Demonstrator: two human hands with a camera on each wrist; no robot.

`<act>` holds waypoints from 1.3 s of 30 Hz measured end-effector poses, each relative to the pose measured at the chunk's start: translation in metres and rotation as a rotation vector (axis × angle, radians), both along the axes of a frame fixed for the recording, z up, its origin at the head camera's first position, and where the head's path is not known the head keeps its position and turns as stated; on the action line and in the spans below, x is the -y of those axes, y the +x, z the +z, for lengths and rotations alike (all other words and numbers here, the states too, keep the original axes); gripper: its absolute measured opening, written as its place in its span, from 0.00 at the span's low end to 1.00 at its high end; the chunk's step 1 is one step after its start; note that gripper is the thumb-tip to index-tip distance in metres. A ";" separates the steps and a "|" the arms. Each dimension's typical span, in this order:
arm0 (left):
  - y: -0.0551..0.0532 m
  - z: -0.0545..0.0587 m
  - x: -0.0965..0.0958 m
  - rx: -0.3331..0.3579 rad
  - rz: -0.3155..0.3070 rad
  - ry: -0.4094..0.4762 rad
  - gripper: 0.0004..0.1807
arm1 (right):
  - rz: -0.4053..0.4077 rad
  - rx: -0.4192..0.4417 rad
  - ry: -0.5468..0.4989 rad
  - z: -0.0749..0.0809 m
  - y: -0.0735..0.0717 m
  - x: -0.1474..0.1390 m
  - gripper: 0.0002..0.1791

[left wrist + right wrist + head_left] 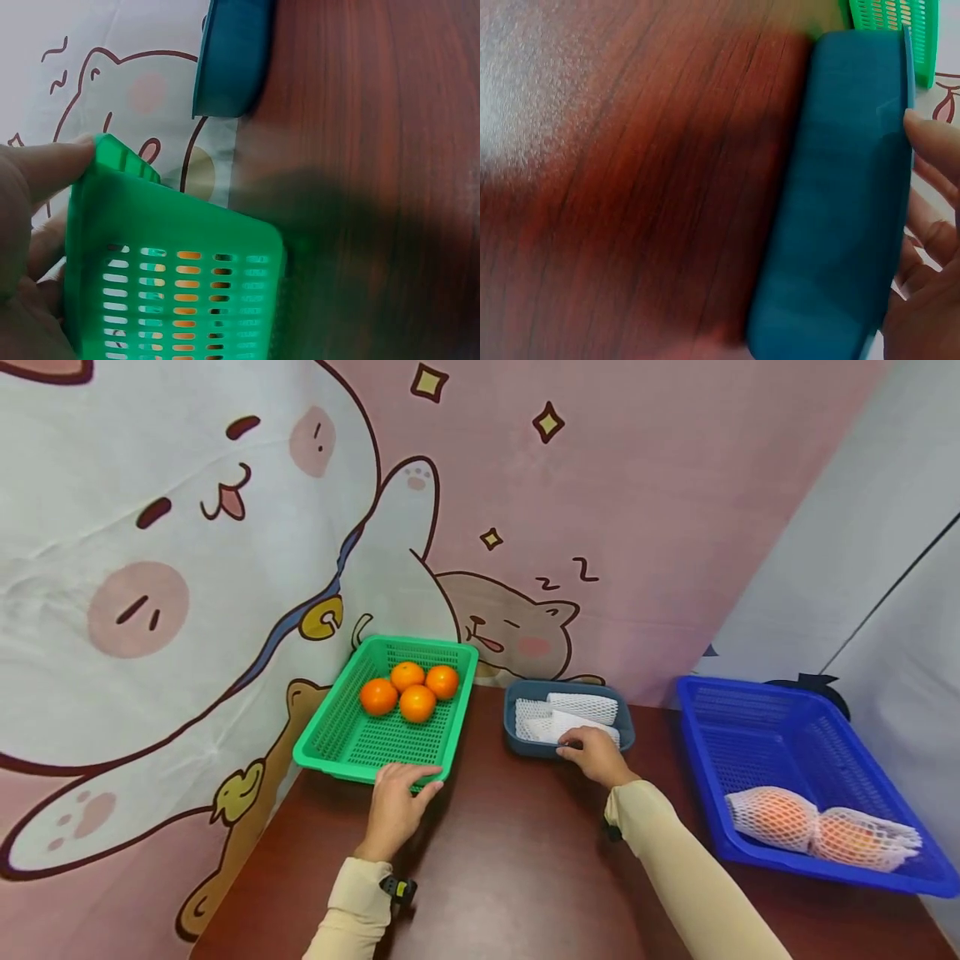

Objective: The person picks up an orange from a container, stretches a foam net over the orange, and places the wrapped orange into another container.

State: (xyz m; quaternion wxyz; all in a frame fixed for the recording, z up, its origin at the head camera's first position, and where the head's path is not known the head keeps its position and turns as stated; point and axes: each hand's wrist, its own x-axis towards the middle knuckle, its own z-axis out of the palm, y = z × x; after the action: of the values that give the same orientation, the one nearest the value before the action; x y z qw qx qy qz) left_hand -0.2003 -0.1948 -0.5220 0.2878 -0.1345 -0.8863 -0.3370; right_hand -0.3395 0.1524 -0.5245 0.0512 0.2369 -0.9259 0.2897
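My left hand (393, 806) is at the near right corner of a green basket (330, 767), which holds several oranges (417, 703). In the left wrist view the thumb (64, 161) is at the basket's corner, with the other fingers loosely bent beyond the rim. My right hand (596, 756) is over the near rim of a small blue-grey bin (525, 748) with white foam net sleeves (581, 706) inside. Seen from the right wrist, the thumb (930, 139) is against the bin's rim; the fingertips are hidden behind it, so any hold on a sleeve does not show.
A blue basket (701, 760) stands on the right, with two fruits in white foam nets (780, 818) near its front. The brown table (510, 860) meets a cartoon-printed cloth (637, 527) at the back and left.
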 end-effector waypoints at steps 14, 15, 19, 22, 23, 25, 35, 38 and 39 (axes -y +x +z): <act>-0.046 0.080 0.017 0.328 0.002 -0.018 0.19 | -0.028 -0.023 -0.045 -0.004 -0.003 -0.009 0.03; -0.057 0.086 0.018 0.340 0.010 -0.042 0.19 | -0.028 -0.025 -0.052 -0.003 -0.002 -0.010 0.03; -0.102 0.100 0.023 0.431 0.000 -0.115 0.21 | -0.029 -0.025 -0.068 -0.004 -0.001 -0.010 0.02; -0.134 0.094 0.030 0.518 -0.005 -0.152 0.22 | -0.022 -0.010 -0.073 -0.008 -0.002 -0.006 0.04; -0.142 0.091 0.032 0.545 -0.001 -0.169 0.22 | -0.017 -0.005 -0.075 -0.010 -0.002 -0.005 0.04; -0.156 0.084 0.037 0.596 0.015 -0.202 0.23 | -0.015 0.010 -0.080 -0.011 -0.002 -0.002 0.05; -0.184 0.046 0.047 0.776 0.084 -0.304 0.36 | 0.011 0.001 -0.094 -0.018 -0.002 0.001 0.04; -0.186 0.041 0.043 0.793 0.081 -0.302 0.38 | -0.002 0.007 -0.094 -0.016 -0.003 -0.002 0.05; -0.187 0.039 0.042 0.791 0.083 -0.298 0.38 | -0.007 0.008 -0.095 -0.015 -0.003 -0.003 0.04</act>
State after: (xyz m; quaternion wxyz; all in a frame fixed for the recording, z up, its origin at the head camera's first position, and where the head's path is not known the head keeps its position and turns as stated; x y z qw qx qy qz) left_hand -0.3876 -0.2364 -0.4827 -0.0838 0.0008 -0.9721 -0.2191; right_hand -0.3424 0.1550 -0.5398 0.0596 0.2295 -0.9122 0.3341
